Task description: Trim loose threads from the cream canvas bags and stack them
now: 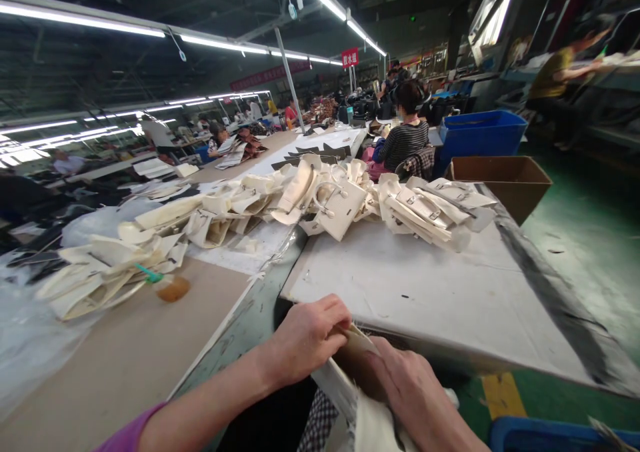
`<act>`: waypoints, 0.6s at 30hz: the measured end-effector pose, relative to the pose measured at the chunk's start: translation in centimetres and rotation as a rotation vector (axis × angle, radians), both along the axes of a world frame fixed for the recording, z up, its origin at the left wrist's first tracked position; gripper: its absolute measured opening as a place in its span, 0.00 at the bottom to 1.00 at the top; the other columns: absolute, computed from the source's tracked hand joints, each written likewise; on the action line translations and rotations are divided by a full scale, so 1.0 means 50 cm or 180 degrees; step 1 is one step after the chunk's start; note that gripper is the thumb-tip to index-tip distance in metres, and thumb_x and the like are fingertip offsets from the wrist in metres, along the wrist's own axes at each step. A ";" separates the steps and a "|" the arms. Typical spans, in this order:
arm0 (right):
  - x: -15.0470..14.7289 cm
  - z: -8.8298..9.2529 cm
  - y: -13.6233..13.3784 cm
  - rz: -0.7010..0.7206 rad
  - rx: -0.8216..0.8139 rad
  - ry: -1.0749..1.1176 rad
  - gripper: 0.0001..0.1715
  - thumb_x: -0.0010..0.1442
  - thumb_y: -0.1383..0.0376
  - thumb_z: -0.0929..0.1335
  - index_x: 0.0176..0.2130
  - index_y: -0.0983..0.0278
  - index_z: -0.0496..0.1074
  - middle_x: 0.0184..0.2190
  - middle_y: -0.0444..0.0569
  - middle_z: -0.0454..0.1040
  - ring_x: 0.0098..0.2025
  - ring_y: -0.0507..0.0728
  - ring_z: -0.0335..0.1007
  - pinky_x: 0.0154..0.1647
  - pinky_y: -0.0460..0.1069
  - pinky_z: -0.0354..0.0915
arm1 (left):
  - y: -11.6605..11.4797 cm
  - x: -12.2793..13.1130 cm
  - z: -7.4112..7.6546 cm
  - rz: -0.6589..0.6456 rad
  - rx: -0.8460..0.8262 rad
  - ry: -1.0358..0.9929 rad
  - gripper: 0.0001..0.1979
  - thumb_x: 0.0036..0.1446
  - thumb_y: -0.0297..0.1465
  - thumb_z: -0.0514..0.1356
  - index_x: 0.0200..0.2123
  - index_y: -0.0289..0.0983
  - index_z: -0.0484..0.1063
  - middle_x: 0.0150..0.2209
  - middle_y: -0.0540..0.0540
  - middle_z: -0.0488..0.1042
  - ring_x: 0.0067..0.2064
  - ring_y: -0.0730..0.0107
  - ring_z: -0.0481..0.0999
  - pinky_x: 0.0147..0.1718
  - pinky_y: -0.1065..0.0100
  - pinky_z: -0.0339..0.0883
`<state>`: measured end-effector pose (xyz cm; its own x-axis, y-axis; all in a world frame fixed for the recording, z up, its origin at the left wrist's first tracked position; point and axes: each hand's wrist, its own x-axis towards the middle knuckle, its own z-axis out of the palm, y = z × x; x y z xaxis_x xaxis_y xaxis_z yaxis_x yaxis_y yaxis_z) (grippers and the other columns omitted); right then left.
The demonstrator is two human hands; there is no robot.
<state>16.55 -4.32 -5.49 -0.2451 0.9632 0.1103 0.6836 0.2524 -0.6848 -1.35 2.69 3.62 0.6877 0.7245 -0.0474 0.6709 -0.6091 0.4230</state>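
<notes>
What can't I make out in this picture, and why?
All in the head view:
- Lower end of the cream piece: cut off by the bottom edge.
- Some fingertips of the right hand: hidden by that hand and the piece.
- Most of the low blue bin: cut off by the bottom edge.
- Floor of the cardboard box: hidden by its near wall.
- Far-right worker's hands: too blurred.

My left grip [314, 335] and right grip [409, 380] hold a cream piece [374, 425], cream bags [341, 211] heaped along the pale surface [400, 295], blue bin [483, 132] beyond.
</notes>
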 end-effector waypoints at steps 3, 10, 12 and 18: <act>0.000 0.000 -0.001 0.0032 -0.0044 -0.0013 0.17 0.67 0.64 0.54 0.37 0.62 0.69 0.24 0.46 0.77 0.23 0.56 0.75 0.24 0.46 0.64 | 0.004 0.002 -0.009 -0.0169 0.0251 0.0063 0.05 0.53 0.21 0.57 0.32 0.37 0.67 0.36 0.50 0.71 0.36 0.70 0.72 0.37 0.73 0.64; -0.003 -0.043 -0.006 -0.0095 0.0377 -0.0031 0.30 0.64 0.69 0.55 0.64 0.65 0.53 0.44 0.54 0.79 0.37 0.60 0.79 0.35 0.51 0.73 | 0.025 0.007 -0.013 -0.1033 0.0702 0.0001 0.05 0.61 0.25 0.54 0.32 0.36 0.67 0.42 0.50 0.74 0.37 0.73 0.75 0.36 0.74 0.66; -0.002 -0.057 -0.006 -0.0057 0.0487 -0.0084 0.33 0.61 0.71 0.55 0.65 0.65 0.52 0.49 0.55 0.76 0.39 0.60 0.79 0.38 0.52 0.74 | 0.030 0.008 -0.016 -0.1204 0.0833 -0.0134 0.06 0.61 0.24 0.53 0.33 0.35 0.68 0.41 0.49 0.75 0.37 0.73 0.76 0.36 0.74 0.67; 0.001 -0.056 0.019 -0.0093 0.0383 -0.0423 0.35 0.56 0.74 0.58 0.63 0.68 0.57 0.39 0.55 0.80 0.34 0.62 0.80 0.31 0.52 0.75 | 0.033 0.005 -0.045 -0.1226 0.1197 -0.0460 0.08 0.61 0.21 0.50 0.36 0.33 0.69 0.39 0.45 0.76 0.38 0.69 0.75 0.38 0.71 0.70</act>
